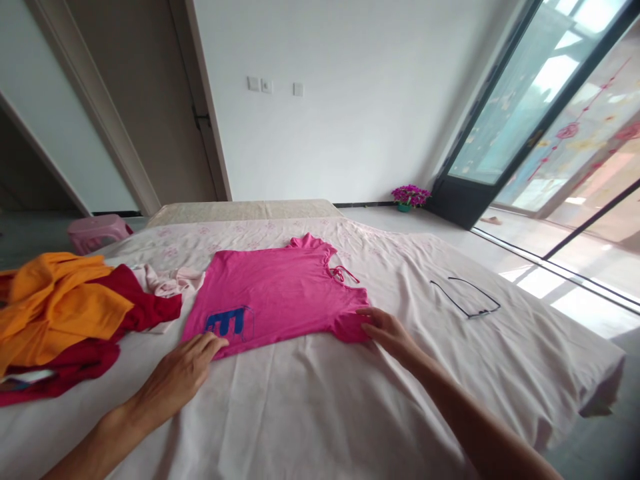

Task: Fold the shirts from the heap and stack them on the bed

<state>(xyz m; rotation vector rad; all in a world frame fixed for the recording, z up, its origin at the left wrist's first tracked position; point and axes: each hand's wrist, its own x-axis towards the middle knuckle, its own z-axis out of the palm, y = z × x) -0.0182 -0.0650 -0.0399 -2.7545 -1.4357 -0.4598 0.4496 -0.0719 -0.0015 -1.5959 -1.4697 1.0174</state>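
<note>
A pink short-sleeved T-shirt [280, 287] lies spread out on its side across the bed, its neck to the right. Near its hem is a dark blue letter print [226, 323], and a thin tie hangs at the neckline. My left hand [193, 363] is at the near hem corner, its fingers bent over the cloth and closed on the edge. At the near sleeve, my right hand [387, 332] holds the cuff edge between fingers and thumb. The fingertips under the fabric are partly hidden.
Orange and red clothes [65, 307] are heaped at the left. Black-framed glasses [473, 307] rest on the pale bed sheet [320, 413] to the right. Beyond the bed stand a pink stool [97, 230], a pot of purple flowers [410, 195] and a glass door [493, 113].
</note>
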